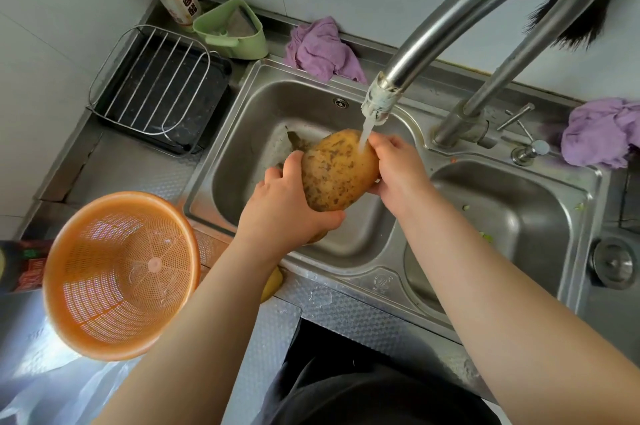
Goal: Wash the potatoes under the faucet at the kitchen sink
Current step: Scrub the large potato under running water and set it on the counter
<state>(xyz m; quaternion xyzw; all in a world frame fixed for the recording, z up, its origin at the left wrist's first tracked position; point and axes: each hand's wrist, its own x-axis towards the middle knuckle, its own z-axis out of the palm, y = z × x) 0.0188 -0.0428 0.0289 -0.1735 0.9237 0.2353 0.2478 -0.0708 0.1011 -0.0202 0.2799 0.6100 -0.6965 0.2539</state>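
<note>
Stainless worktop with double sink (221, 161): left hand (284, 206) and right hand (398, 171) each grip the potato (337, 171) over the left basin, under the faucet (377, 105) stream. Orange colander (117, 272) stands left.

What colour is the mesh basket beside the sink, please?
Orange; the basket shows clearly in the head view, left of the sink.
</note>
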